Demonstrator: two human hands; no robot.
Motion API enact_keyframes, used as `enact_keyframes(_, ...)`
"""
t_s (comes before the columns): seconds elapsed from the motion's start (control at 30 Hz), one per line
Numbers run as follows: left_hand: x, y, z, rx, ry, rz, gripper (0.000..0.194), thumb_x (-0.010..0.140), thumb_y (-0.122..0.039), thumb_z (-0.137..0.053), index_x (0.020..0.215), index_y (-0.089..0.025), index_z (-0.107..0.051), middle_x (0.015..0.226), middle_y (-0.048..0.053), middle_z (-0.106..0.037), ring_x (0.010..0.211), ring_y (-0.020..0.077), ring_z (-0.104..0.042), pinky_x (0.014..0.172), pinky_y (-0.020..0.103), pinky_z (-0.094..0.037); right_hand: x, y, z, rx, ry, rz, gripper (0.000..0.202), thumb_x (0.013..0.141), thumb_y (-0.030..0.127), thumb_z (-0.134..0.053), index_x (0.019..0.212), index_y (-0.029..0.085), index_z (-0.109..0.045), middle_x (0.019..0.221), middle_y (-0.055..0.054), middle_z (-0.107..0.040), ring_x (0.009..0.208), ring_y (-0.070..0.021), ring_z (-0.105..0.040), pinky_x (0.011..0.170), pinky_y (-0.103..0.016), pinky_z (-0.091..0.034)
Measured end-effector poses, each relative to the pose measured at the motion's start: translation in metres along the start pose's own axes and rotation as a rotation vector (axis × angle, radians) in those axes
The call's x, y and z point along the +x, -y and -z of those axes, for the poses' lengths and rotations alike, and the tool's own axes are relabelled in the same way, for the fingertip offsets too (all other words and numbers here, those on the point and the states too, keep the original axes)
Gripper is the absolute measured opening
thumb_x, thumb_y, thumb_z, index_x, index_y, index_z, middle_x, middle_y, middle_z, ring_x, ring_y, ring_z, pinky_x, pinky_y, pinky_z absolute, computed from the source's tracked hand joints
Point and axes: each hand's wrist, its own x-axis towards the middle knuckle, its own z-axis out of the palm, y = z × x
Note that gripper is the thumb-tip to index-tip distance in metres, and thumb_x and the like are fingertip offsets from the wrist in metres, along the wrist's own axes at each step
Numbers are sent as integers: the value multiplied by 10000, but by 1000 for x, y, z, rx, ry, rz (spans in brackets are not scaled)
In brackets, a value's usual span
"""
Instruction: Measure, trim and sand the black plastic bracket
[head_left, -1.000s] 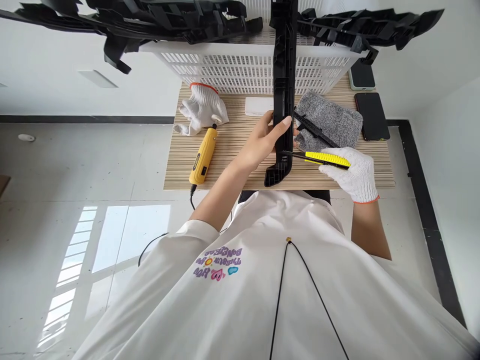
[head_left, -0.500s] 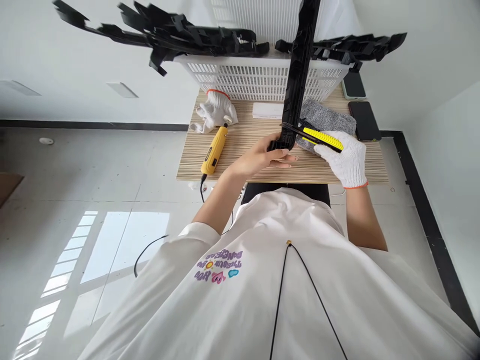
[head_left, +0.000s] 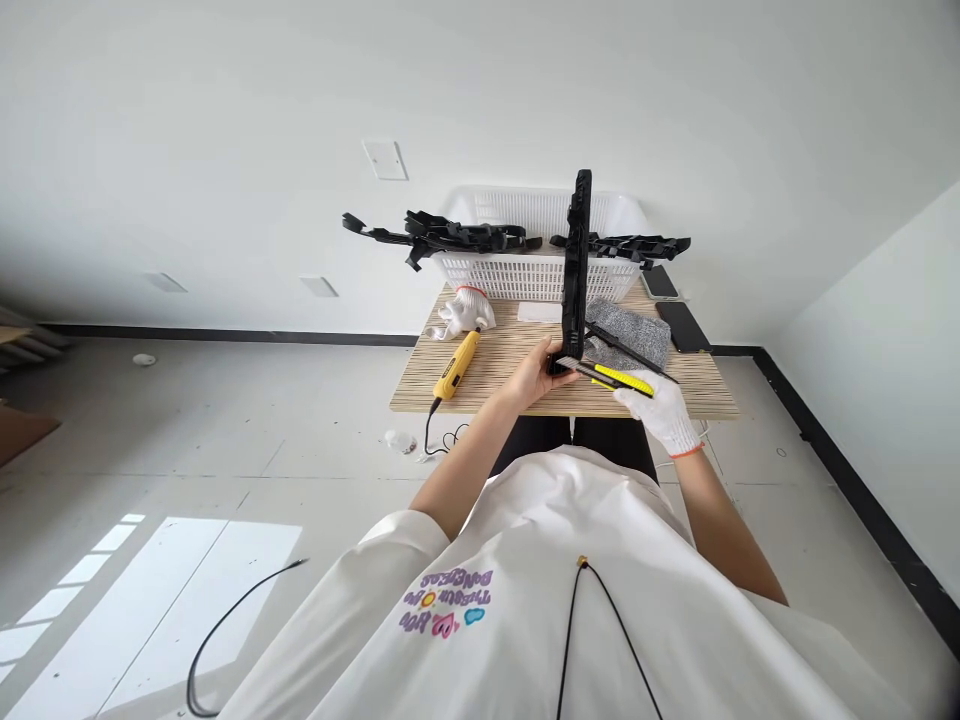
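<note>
My left hand (head_left: 534,378), bare, is closed around the lower end of a long black plastic part (head_left: 575,265), which stands nearly upright. In my right hand (head_left: 660,408), covered by a white knit glove, is a yellow utility knife (head_left: 622,379). Its blade is out and points left, at the bent foot of the part close to my left fingers; whether it touches cannot be made out. Behind the knife, a folded grey cloth (head_left: 637,335) lies on the table, with a thin black tool (head_left: 626,347) across its front.
On the wooden table (head_left: 409,392) a yellow rotary tool (head_left: 457,366) with a cord lies left, near a white glove (head_left: 466,312). Behind stands a white basket (head_left: 510,275) with black plastic parts (head_left: 469,236) across it. Two phones (head_left: 682,327) lie at the right.
My head view has tilted up, so the table and basket sit lower and look smaller. The knife blade has moved down the part to its foot, beside my left fingers.
</note>
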Motion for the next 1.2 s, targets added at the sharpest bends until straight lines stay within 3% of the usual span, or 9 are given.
enact_keyframes(0.07,-1,4,1,1,4,21,498,1097,-397,-349,1052,-98,-744,1055,167,-775,908,208,-760,836,287,-641,-1,-1,-4,-108,-17,70,419,813,509,-766,1140,247,-780,1113,-53,-781,1026,-259,-723,941,-393,-571)
enact_keyframes(0.13,-1,7,2,-4,-1,52,508,1094,-407,-344,1072,-89,-740,1037,181,-773,910,222,-763,822,287,-641,-1,-1,-6,-142,-99,58,435,846,535,-730,1175,253,-774,1152,-50,-778,1087,-270,-715,1004,-414,-549)
enact_keyframes(0.2,0,8,4,-18,8,73,507,1090,-422,-356,1101,-83,-733,1027,187,-772,924,234,-766,828,295,-642,0,-1,-5,-106,-139,37,465,859,552,-706,1186,227,-768,1089,-59,-787,1030,-267,-727,959,-407,-567)
enact_keyframes(0.33,4,7,9,-26,45,62,512,1094,-429,-351,1092,-90,-735,1021,169,-775,934,218,-758,805,269,-643,4,-3,-1,-110,-4,143,418,795,501,-776,1083,199,-790,1087,-67,-785,1018,-254,-721,961,-369,-556)
enact_keyframes(0.47,4,5,12,-55,82,75,531,1092,-445,-358,1120,-66,-728,1062,194,-769,1008,247,-753,895,303,-640,6,-4,0,-84,-67,47,447,817,518,-743,1122,194,-779,983,-58,-783,848,-218,-709,794,-337,-568)
enact_keyframes(0.63,1,6,14,-28,42,75,480,1093,-426,-370,1151,-99,-717,1043,168,-764,1052,231,-739,916,299,-635,4,-5,-2,-85,-53,60,459,739,512,-808,1057,182,-789,950,-56,-772,743,-175,-663,690,-295,-536)
enact_keyframes(0.8,0,9,14,-57,10,45,382,1084,-379,-432,1030,-117,-705,1016,147,-749,1000,216,-736,923,317,-638,5,-4,0,-7,-46,-55,451,723,493,-812,1027,162,-773,774,-25,-720,556,-109,-538,537,-256,-450)
enact_keyframes(0.97,-2,9,11,-78,-35,67,369,1085,-339,-435,841,-140,-626,988,148,-742,978,226,-752,867,314,-653,7,2,2,85,-13,-157,368,703,444,-819,923,157,-748,722,-24,-692,507,-90,-488,480,-246,-406)
enact_keyframes(1.2,-3,13,19,-161,-53,31,248,1024,-290,-601,816,-155,-604,950,116,-743,990,232,-765,925,372,-661,4,14,5,87,25,-218,331,716,449,-821,860,170,-716,719,-16,-685,510,-87,-490,486,-246,-411)
